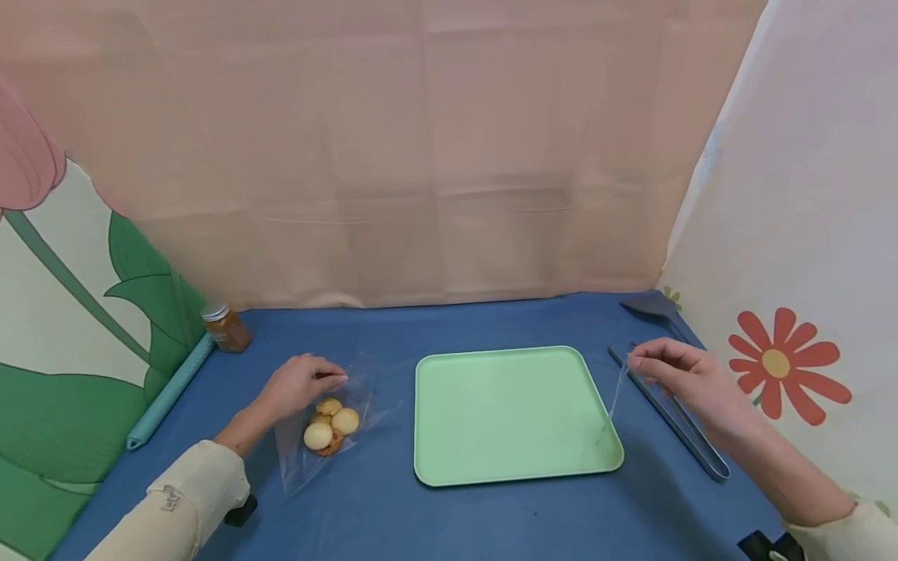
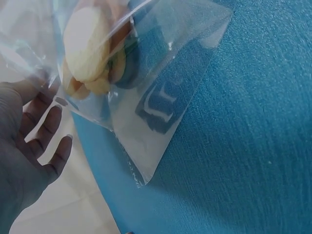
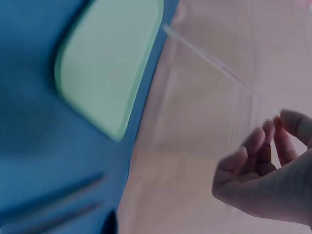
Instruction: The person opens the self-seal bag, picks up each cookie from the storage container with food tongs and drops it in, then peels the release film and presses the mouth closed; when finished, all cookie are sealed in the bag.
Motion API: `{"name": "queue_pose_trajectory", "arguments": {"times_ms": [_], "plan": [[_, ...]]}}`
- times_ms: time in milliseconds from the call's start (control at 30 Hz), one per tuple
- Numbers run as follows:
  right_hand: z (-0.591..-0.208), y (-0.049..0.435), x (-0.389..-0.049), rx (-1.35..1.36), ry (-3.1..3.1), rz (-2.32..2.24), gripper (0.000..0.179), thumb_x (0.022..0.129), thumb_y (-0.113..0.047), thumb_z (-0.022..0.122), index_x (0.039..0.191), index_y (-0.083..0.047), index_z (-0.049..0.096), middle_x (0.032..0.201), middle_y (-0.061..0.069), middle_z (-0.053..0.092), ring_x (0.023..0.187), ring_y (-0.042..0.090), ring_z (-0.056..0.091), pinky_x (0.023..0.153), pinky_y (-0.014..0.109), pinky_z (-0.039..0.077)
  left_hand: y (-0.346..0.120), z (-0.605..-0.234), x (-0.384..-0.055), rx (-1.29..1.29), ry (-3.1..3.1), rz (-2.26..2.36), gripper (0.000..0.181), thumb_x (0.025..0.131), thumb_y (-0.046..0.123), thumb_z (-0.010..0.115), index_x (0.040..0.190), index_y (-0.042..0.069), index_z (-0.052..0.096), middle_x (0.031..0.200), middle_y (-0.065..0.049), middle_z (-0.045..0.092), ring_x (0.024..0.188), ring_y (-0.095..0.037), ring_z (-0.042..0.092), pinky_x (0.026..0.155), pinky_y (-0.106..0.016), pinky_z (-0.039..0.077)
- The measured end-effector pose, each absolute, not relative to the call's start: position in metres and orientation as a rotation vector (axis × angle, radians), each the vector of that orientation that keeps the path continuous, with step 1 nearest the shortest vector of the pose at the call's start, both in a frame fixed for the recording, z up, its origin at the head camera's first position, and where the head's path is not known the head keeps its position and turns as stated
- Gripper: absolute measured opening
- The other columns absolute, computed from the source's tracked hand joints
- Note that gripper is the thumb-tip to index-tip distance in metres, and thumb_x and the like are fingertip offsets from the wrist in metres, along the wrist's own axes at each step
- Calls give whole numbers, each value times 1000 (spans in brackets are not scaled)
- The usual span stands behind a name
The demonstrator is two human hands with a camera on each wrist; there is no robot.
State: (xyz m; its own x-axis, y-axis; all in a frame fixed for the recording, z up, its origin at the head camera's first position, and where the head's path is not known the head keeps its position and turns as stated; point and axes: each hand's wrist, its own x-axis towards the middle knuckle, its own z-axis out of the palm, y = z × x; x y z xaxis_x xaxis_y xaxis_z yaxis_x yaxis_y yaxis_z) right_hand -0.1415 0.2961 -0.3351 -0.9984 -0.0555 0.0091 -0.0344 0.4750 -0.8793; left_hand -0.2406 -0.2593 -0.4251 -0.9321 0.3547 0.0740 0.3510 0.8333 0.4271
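In the head view my left hand (image 1: 305,382) pinches the upper edge of a clear plastic bag (image 1: 291,460) lying at the left of the blue table. Several round, pale yellow and brown cookie-like pieces (image 1: 346,421) are inside it. The left wrist view shows the bag close up, with its plastic (image 2: 195,53) between thumb and forefinger and the other fingers spread. Over the right edge of a light green tray (image 1: 505,413), my right hand (image 1: 691,382) pinches the top of a thin, clear strip (image 1: 617,389). The strip hangs down, its exact kind unclear.
Grey tongs (image 1: 684,428) lie right of the tray, partly under my right hand. Behind them is a dark spatula (image 1: 648,304). A lidded jar (image 1: 228,331) of brown contents leans at the back left, near a turquoise roll (image 1: 168,397). Walls enclose the back and sides.
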Motion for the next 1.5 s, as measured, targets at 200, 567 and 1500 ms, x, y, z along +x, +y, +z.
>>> {"name": "queue_pose_trajectory", "arguments": {"times_ms": [200, 567, 1500], "plan": [[-330, 331, -178, -49, 2597, -1338, 29, 103, -37, 57, 116, -13, 67, 90, -4, 59, 85, 13, 54, 69, 30, 44, -262, -426, -240, 579, 2992, 696, 24, 98, 26, 66, 115, 12, 77, 96, 4, 74, 78, -8, 57, 62, -27, 45], [-378, 333, -231, -35, 2593, -1077, 21, 98, -23, 62, 96, -5, 70, 72, -3, 52, 57, 11, 39, 52, 29, 37, -260, -426, -241, 544, 2976, 713, 24, 98, 26, 66, 114, 12, 77, 97, 2, 75, 74, -7, 60, 61, -27, 46], [-399, 284, -268, 71, 3097, -448, 28, 97, -29, 55, 84, -7, 68, 79, 13, 60, 65, 25, 52, 53, 37, 38, -255, -423, -241, 538, 2972, 740, 23, 97, 25, 68, 112, 11, 78, 96, 1, 76, 78, -8, 61, 63, -27, 48]]}}
